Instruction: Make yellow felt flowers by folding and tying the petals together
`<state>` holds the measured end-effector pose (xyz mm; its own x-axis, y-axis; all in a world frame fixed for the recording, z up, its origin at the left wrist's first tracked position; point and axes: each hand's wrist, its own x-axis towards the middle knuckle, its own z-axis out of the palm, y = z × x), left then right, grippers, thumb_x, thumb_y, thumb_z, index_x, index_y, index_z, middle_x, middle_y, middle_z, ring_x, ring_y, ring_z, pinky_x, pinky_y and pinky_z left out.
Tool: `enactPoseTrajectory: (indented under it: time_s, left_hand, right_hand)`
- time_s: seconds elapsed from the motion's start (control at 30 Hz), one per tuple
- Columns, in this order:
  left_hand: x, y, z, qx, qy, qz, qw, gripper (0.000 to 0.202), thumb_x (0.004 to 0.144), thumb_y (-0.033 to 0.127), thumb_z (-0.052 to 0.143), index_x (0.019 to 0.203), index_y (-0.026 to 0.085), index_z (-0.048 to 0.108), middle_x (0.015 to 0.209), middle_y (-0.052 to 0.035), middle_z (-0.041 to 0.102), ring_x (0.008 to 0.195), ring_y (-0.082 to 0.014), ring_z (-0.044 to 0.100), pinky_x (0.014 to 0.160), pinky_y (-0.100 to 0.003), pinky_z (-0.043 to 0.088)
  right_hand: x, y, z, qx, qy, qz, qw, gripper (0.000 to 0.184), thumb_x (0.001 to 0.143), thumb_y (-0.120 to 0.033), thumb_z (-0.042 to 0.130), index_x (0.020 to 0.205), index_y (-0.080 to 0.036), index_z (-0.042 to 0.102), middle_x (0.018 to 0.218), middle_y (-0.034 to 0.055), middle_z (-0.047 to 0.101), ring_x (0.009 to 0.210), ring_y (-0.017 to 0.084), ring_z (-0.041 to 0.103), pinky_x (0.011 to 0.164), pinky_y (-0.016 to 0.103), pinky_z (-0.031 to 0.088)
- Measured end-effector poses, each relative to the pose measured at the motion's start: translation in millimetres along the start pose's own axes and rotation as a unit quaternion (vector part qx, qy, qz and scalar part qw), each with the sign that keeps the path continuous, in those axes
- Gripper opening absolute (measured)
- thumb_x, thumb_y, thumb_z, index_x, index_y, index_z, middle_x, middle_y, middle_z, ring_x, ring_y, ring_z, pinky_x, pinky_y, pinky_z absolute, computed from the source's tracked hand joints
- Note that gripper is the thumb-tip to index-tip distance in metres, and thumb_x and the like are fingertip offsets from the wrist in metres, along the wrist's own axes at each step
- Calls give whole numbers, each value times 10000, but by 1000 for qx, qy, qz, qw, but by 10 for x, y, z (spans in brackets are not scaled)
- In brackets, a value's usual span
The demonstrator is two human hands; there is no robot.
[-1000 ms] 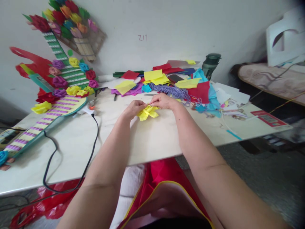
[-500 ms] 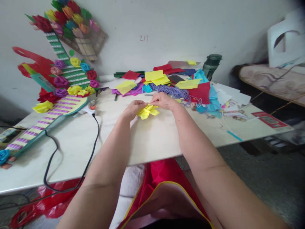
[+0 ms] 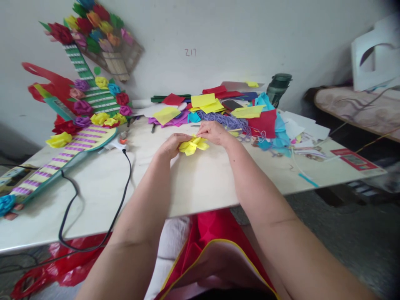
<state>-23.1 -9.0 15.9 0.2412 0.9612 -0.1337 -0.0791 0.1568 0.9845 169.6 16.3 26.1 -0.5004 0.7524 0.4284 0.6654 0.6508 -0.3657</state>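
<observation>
Head view, your left hand: your left hand (image 3: 171,146) has its fingers curled in and pinched on the left edge of the yellow paper flower (image 3: 193,146), thumb side tucked under the folds.
Head view, your right hand: your right hand (image 3: 215,132) comes in from above and to the right, fingertips closed on the flower's far edge. How tight the pinch is, I cannot tell, as the knuckles hide it.
Where the flower is: low over the bare middle of the table (image 3: 193,187), between your two hands. It looks to touch the top, but I cannot be sure.
Step in hand: by my reading you are working the petals into shape, one hand holding and the other teasing the folds.
What a next move calls for: a light, steady grip. This looks like thin paper that will crease or tear if you pull hard, so one hand should anchor the centre.
Just beyond your hands: purple cord (image 3: 225,120) and a loose pile of coloured paper sheets (image 3: 203,101), close enough to snag.
Off to your left: a black cable (image 3: 124,187) trails across the table, and a striped board with paper roses (image 3: 93,100) leans against the wall.
Far side: a dark green bottle (image 3: 278,86) stands behind the pile.
</observation>
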Motion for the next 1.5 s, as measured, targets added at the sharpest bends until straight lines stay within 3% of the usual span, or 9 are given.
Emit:
enactPoseTrajectory:
  time_s: [0.2, 0.5, 0.73, 1.0, 1.27, 1.5]
  left_hand:
    - [-34, 9, -49, 37, -59, 10, 998, 340, 478, 292, 860, 693, 108, 672, 620, -38, 652, 545, -117, 560, 578, -261, 437]
    - [20, -41, -47, 45, -19, 34, 998, 273, 512, 277, 815, 645, 126, 631, 561, -15, 608, 496, -105, 533, 514, -234, 379]
    - [45, -74, -4, 3, 20, 35, 999, 232, 566, 298, 769, 661, 117, 660, 630, -46, 652, 569, -144, 587, 548, -255, 424]
    - [66, -107, -3, 4, 27, 17, 999, 221, 624, 287, 769, 638, 96, 659, 621, -59, 651, 540, -141, 582, 534, -259, 427]
    - [95, -124, -64, 40, 15, 38, 998, 240, 647, 283, 776, 549, 130, 620, 500, -7, 561, 443, -92, 490, 462, -229, 350]
    - [133, -129, -83, 56, 25, 27, 998, 222, 626, 286, 777, 546, 139, 630, 483, -5, 562, 436, -97, 489, 460, -231, 357]
  right_hand:
    - [-16, -33, -30, -16, 2, 22, 1000, 195, 822, -210, 627, 901, -209, 805, 971, 46, 709, 860, 152, 609, 721, 259, 403]
    - [-29, -120, -82, -39, -10, 51, 998, 215, 815, -213, 626, 941, -225, 800, 1004, 28, 724, 871, 148, 606, 698, 254, 384]
    - [-26, -142, -68, -61, 2, 56, 997, 238, 816, -199, 610, 950, -244, 801, 1030, 23, 726, 861, 152, 607, 678, 257, 378]
    - [-22, -121, -31, -52, 7, 42, 998, 234, 793, -198, 614, 915, -251, 807, 1004, 13, 727, 837, 150, 614, 677, 259, 388]
    - [-26, -124, -26, -49, 14, 35, 998, 236, 765, -157, 619, 876, -243, 808, 985, 2, 732, 817, 135, 614, 643, 247, 371]
    - [3, 11, 26, 25, -21, 11, 999, 220, 771, -124, 625, 873, -201, 804, 914, 30, 722, 849, 143, 634, 757, 242, 453]
